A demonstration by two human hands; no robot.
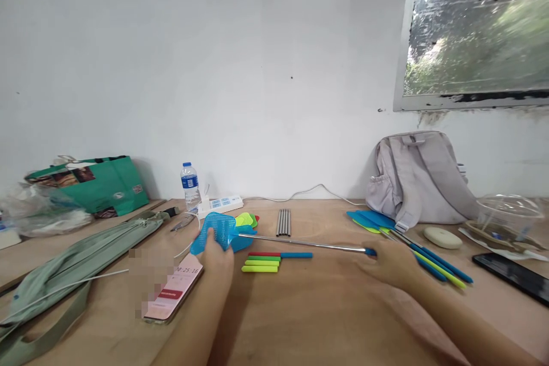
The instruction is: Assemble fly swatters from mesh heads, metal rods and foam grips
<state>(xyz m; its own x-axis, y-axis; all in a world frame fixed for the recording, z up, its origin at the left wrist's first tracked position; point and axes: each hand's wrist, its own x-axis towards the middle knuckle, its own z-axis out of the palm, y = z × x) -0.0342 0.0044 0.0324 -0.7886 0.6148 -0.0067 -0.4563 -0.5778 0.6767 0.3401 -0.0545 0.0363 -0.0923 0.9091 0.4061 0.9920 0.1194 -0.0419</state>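
Observation:
A blue fly swatter [221, 226] with an extended metal rod is stretched level above the table between my two hands. My left hand [218, 260] is closed on its mesh head, thumb against the mesh. Around the blue handle end my right hand [388, 263] is wrapped, slightly blurred. Below the rod lie several loose handle grips [259, 269] in red, blue, green and yellow. Behind it rests a row of short metal rods [283, 223]. Loose swatter heads [246, 219], yellow-green, red and blue, are stacked partly behind my left hand.
Several swatters [444, 263] lie by my right hand, near a grey backpack [422, 177]. Rightward are a white oval case [442, 237], a dark phone [514, 275] and a plastic container [508, 211]. Leftward are a lit phone [175, 291], power strip [221, 205], bottle [189, 186] and green bags [107, 183].

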